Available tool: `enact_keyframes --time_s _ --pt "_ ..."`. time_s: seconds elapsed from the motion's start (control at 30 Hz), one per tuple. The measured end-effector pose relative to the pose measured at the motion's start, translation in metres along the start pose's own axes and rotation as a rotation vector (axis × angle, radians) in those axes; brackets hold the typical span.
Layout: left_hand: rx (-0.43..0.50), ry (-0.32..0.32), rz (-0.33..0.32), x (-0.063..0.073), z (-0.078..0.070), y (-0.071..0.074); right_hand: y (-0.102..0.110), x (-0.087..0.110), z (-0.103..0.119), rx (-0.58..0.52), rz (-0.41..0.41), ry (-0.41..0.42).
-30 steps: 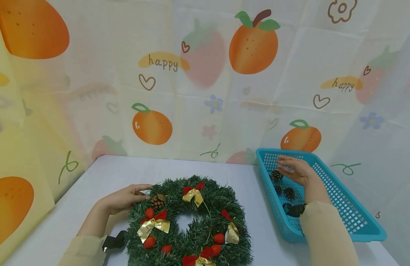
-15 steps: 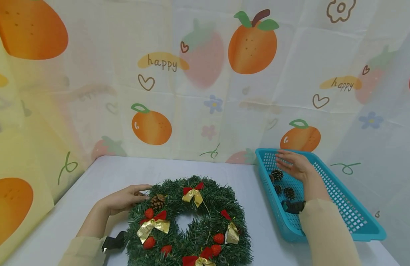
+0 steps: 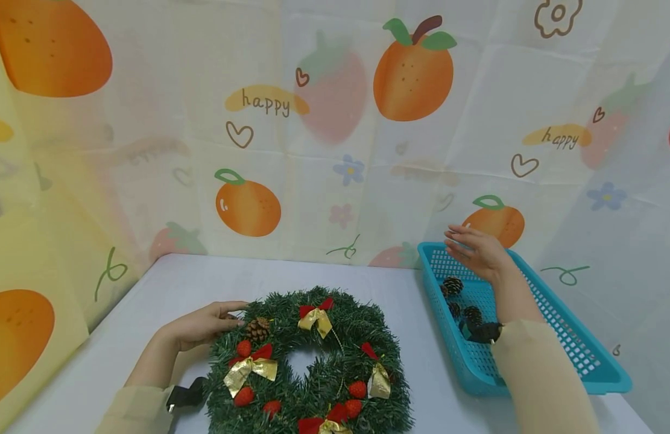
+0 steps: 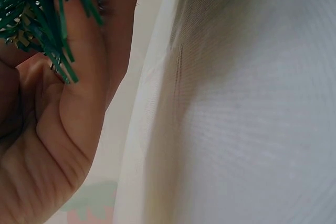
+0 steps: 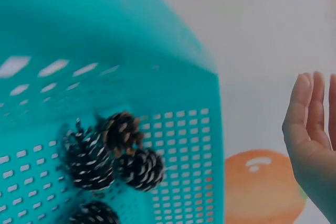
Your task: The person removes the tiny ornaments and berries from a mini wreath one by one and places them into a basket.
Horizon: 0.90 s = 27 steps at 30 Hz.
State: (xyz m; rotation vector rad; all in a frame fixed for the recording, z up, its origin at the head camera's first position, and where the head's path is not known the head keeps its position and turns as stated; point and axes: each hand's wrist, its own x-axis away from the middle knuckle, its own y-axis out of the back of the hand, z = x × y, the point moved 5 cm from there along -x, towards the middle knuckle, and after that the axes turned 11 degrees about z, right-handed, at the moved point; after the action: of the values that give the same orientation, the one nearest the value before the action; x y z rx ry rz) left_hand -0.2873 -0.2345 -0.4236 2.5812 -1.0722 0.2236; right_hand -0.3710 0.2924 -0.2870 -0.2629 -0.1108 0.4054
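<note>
A green tinsel wreath (image 3: 362, 316) lies at the front middle of the table, trimmed with red-and-gold bows (image 3: 251, 367), red strawberry-like berries (image 3: 357, 389) and a brown pine cone (image 3: 258, 329). At its upper left edge my left hand (image 3: 196, 325) grips the greenery; in the left wrist view, green strands (image 4: 37, 24) lie between thumb and fingers. My right hand (image 3: 481, 256) hovers over the far part of a turquoise basket (image 3: 459, 367), fingers extended and holding nothing. Several dark pine cones (image 5: 89, 161) sit inside the basket, below and apart from that hand.
The basket stands at the table's right side, close to the fruit-printed backdrop (image 3: 324, 181). White table surface (image 3: 410, 337) shows between wreath and basket. Each wrist wears a black strap with a camera (image 3: 189, 395).
My right hand has risen and shifted slightly left, from inside the basket's far end to above its rim. The left hand and the wreath stay where they were.
</note>
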Motion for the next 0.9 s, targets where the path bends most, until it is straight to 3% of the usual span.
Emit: enact_keyframes --time_s 0.27,0.43,0.63,0.9 --pt "0.001 -0.018 0.008 0.001 -0.004 -0.002 -0.029 -0.011 0.005 0.108 0.125 0.074" --pt "0.002 -0.016 0.005 0.001 -0.005 -0.002 -0.049 -0.020 0.000 0.221 0.206 0.076" --pt "0.008 -0.012 0.005 0.000 -0.005 -0.003 -0.068 -0.026 -0.002 0.297 0.223 0.051" --pt "0.017 -0.024 0.006 0.001 -0.006 -0.003 -0.093 -0.034 -0.005 0.294 0.254 0.053"
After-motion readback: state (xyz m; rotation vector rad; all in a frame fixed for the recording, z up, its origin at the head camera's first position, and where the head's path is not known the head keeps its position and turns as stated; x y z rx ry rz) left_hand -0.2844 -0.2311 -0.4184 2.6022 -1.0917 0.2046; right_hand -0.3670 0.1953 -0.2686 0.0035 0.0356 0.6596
